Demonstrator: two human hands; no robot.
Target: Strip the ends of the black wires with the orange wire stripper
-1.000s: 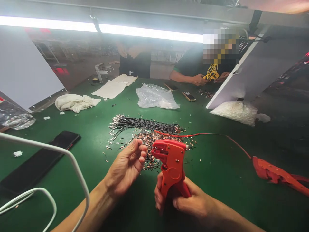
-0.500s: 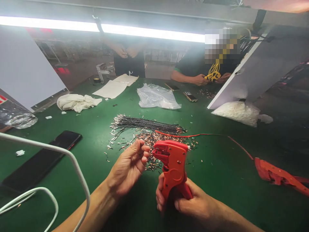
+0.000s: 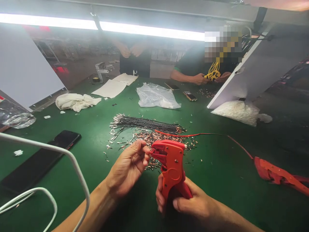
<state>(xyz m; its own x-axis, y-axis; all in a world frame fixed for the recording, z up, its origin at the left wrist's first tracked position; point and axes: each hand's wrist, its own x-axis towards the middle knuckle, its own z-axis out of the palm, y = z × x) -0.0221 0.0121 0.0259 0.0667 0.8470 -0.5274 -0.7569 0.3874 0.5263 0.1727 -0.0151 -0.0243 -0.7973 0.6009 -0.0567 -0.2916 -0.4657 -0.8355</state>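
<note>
My right hand (image 3: 185, 196) is wrapped around the handles of a red and orange wire stripper (image 3: 172, 164), its jaws facing left. My left hand (image 3: 131, 164) is closed in a pinch right at those jaws. Its fingertips hold a thin dark wire, mostly hidden by the fingers and the tool. Behind the stripper lies a bundle of black wires (image 3: 149, 124), with pale terminals at the left ends and bare copper at the right. Offcuts of insulation and copper (image 3: 154, 138) are heaped between the bundle and my hands.
Another red stripper (image 3: 275, 170) lies at right, a thin red strip (image 3: 205, 133) leading to it. A phone (image 3: 41, 161) and white cable (image 3: 77, 170) are at left. Farther back are a cloth (image 3: 77, 102), plastic bag (image 3: 156, 96) and filled bag (image 3: 238, 112). Two people stand or sit across the table.
The stripper has shifted slightly left, closer to my left fingertips, so less of the wire shows between them. My left hand has barely moved.
</note>
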